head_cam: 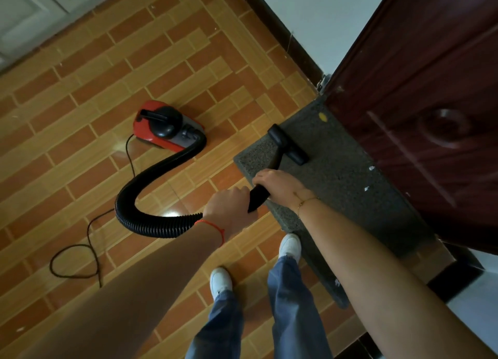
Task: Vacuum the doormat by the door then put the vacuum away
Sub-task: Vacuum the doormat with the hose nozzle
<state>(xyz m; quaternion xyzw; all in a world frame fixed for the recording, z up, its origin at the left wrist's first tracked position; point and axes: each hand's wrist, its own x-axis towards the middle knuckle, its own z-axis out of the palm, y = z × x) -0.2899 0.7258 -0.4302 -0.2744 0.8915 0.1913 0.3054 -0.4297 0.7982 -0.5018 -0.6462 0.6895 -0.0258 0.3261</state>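
Grey speckled doormat [350, 175] is laid on the orange brick-pattern tile floor [80, 94], w/ one long edge just beside the dark red-brown door [420, 89]. The black T-shaped nozzle [287, 144] is rested on the mat's far half. The black rigid wand [265, 180] is gripped by both hands: right hand [280, 187] is curled round it nearer the nozzle, left hand [231, 207] is wrapped round its rear end, where the black ribbed hose [151, 186] is joined. The hose is looped back to the red and black canister vacuum [164, 127], set on the floor well apart from the mat. A thin black power cord [80, 251] is trailed over the tiles. A yellow scrap [322, 117] and white bits [371, 168] are seen on the mat.
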